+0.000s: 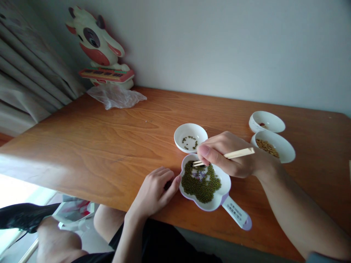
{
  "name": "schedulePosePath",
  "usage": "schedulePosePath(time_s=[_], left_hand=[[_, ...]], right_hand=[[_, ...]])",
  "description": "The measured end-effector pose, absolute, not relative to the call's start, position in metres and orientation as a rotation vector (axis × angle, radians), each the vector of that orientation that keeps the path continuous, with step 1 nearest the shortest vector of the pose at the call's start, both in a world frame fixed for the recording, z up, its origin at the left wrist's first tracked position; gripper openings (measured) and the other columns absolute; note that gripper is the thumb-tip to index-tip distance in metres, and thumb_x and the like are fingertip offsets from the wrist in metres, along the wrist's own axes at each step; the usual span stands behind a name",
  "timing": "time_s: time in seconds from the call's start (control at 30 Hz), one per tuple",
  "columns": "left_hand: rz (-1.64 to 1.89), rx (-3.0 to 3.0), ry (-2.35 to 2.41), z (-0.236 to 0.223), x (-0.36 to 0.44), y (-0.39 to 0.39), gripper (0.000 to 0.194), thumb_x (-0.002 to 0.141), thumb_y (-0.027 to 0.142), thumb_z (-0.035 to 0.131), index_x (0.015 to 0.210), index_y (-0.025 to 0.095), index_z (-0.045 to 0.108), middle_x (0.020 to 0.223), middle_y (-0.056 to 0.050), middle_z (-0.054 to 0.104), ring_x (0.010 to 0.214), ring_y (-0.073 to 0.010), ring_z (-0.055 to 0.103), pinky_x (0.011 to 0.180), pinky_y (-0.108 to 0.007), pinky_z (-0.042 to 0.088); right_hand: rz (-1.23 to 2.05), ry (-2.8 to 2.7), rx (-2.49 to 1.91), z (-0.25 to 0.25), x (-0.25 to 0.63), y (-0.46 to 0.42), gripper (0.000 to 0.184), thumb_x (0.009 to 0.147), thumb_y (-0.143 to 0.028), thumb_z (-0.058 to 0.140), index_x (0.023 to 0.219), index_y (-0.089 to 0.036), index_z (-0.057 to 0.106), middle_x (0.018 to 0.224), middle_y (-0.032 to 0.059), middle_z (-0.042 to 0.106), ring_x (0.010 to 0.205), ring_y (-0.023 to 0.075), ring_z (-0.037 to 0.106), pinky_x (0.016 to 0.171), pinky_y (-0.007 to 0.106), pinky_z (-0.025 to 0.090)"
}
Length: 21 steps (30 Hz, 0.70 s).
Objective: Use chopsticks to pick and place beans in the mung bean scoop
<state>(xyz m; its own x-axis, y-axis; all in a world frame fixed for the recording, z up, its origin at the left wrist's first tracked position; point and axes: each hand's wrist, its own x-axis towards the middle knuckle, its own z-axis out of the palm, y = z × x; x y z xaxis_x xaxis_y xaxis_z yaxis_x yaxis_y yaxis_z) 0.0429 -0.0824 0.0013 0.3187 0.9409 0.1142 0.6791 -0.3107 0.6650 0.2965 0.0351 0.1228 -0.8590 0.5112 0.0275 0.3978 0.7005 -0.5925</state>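
Observation:
My right hand (223,153) is closed around a pair of wooden chopsticks (240,153), whose tips reach down among the green beans (201,188). These small round beans lie in a white, lilac-rimmed dish (225,182) with a cartoon figure on its bottom and a handle pointing to the lower right. Resting on the table, my left hand (155,190) touches the dish's left rim with its thumb; the other fingers are loosely curled and hold nothing I can see. Just behind the dish stands a round white bowl (179,140) with a scattering of green beans inside.
At the right, two white bowls stand close together: the nearer bowl (286,151) holds tan beans or nuts, the farther bowl (274,124) a few brownish pieces. A cow-shaped toy keyboard (108,75) and a crumpled plastic bag (117,96) sit at the back left of the wooden table (109,146).

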Motion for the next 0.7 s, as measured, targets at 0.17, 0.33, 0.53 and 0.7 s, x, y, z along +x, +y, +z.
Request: schedulePosePath(time_s=[0.17,0.33,0.53,0.7], left_hand=[[0.686,2.081,1.433,0.0017,0.043,-0.0824,0.044,0.116,0.041,0.044,0.077,0.022,0.045,0.077,-0.001,0.058,0.074,-0.0186,0.054,0.073,-0.032,0.041],[0.69,2.086,1.429,0.0017,0.0429,-0.0824,0.044,0.116,0.041,0.044,0.077,0.022,0.046,0.076,-0.002,0.059,0.073,-0.0186,0.055,0.072,-0.032,0.042],[0.704,2.096,1.438,0.0008,0.0432,-0.0824,0.044,0.116,0.04,0.046,0.076,0.022,0.046,0.075,-0.001,0.059,0.072,-0.018,0.055,0.072,-0.032,0.042],[0.705,2.085,1.435,0.0014,0.043,-0.083,0.043,0.116,0.039,0.046,0.076,0.022,0.046,0.076,-0.001,0.058,0.073,-0.0183,0.055,0.073,-0.032,0.042]], right_hand=[[0.884,-2.726,-0.752,0.1213,0.2948,0.0355,0.056,0.115,-0.052,0.033,0.078,-0.02,0.059,0.072,-0.0009,0.062,0.065,0.0133,0.052,0.066,0.034,0.029],[0.87,-2.746,-0.729,0.122,0.2933,0.0351,0.057,0.116,-0.05,0.03,0.078,-0.02,0.059,0.072,-0.0003,0.062,0.067,0.0141,0.053,0.067,0.034,0.03],[0.847,-2.748,-0.676,0.1213,0.2925,0.0345,0.057,0.116,-0.051,0.029,0.077,-0.02,0.055,0.072,-0.0009,0.06,0.066,0.0139,0.052,0.067,0.034,0.029],[0.826,-2.773,-0.661,0.1234,0.2903,0.0339,0.061,0.116,-0.054,0.022,0.075,-0.02,0.052,0.071,-0.0002,0.059,0.067,0.0146,0.052,0.069,0.035,0.03]])
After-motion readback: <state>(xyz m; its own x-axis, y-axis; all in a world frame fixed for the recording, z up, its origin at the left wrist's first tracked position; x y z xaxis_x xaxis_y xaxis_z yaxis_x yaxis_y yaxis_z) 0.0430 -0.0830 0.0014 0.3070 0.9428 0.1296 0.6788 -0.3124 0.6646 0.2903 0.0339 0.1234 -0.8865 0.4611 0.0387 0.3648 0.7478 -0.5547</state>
